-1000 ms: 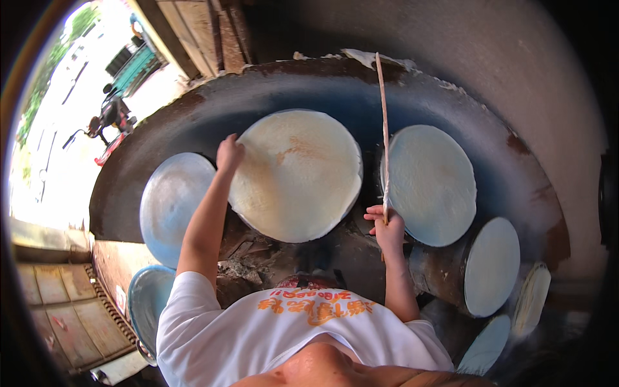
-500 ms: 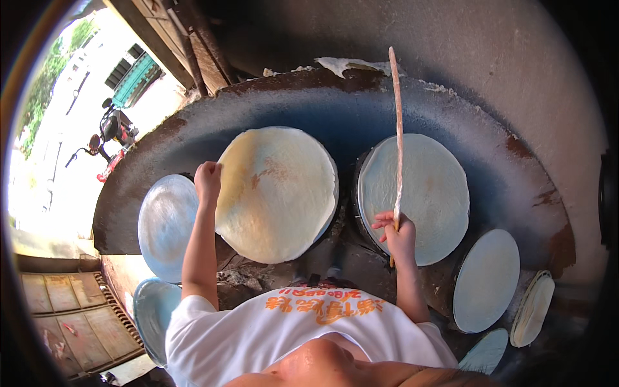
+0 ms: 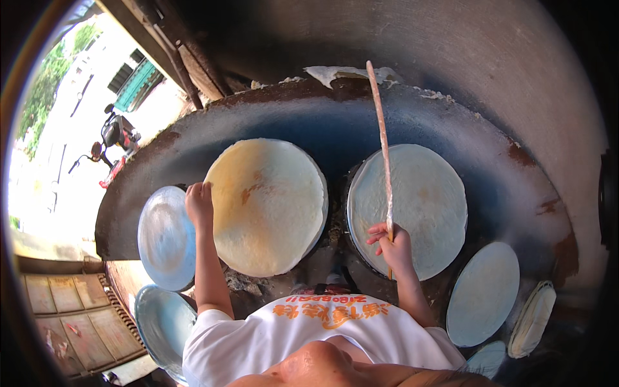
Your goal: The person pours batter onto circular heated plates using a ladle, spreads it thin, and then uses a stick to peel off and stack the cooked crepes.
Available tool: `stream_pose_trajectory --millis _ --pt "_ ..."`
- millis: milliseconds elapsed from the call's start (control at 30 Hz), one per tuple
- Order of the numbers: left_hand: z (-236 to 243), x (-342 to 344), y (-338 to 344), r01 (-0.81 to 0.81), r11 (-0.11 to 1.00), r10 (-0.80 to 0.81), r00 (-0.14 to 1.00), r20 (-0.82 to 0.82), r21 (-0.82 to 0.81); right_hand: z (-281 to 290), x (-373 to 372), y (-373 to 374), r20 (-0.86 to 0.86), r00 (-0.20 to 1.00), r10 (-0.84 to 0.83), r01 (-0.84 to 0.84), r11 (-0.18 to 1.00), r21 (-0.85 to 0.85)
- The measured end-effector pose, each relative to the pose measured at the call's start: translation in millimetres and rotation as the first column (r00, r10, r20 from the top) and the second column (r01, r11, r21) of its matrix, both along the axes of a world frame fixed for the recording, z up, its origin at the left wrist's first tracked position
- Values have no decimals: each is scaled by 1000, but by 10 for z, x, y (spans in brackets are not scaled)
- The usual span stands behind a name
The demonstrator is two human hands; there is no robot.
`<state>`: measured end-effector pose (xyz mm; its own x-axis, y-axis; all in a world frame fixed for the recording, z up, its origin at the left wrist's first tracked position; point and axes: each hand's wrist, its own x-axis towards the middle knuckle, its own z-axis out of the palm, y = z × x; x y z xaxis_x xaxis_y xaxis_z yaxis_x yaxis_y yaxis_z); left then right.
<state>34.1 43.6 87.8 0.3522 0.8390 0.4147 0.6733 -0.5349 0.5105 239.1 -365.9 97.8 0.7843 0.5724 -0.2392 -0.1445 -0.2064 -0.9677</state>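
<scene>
To the far left of the browned flatbread (image 3: pixel 271 213), beyond the sooty work surface (image 3: pixel 148 169), you have a parked scooter (image 3: pixel 117 134) out in the bright light. Nearer you, to the lower left of that flatbread, sits a blue-grey basin (image 3: pixel 166 329), and just left of the flatbread a round grey disc (image 3: pixel 166 238) leans at a slant. Your left forearm (image 3: pixel 211 271) rises almost straight between this disc and the flatbread, elbow low and wrist nearly in line. Your left hand (image 3: pixel 199 205) is at the flatbread's left rim, back of the hand up, with the fingertips drawn together and pinching its edge. The browned flatbread itself lies flat and round ahead of your left side, with a rusty patch near its middle.

Right of it, a long pale stick (image 3: pixel 382 138) stands out from your right hand (image 3: pixel 397 246), tipping slightly left toward its far end. You grip it near its lower end between thumb and forefinger, the other fingers loosely spread toward the flatbread. Your right forearm (image 3: pixel 416 300) angles up and leftward. Behind stick and hand, right of the browned flatbread, lies a paler flatbread (image 3: pixel 429 200); farther right stands a tilted pale disc (image 3: pixel 483 293).
</scene>
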Motion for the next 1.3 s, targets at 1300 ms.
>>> stream_pose_trajectory --millis 1300 --pt "881 -1789 -2521 551 742 -615 786 60 382 527 -837 -111 258 966 -5 -49 978 203"
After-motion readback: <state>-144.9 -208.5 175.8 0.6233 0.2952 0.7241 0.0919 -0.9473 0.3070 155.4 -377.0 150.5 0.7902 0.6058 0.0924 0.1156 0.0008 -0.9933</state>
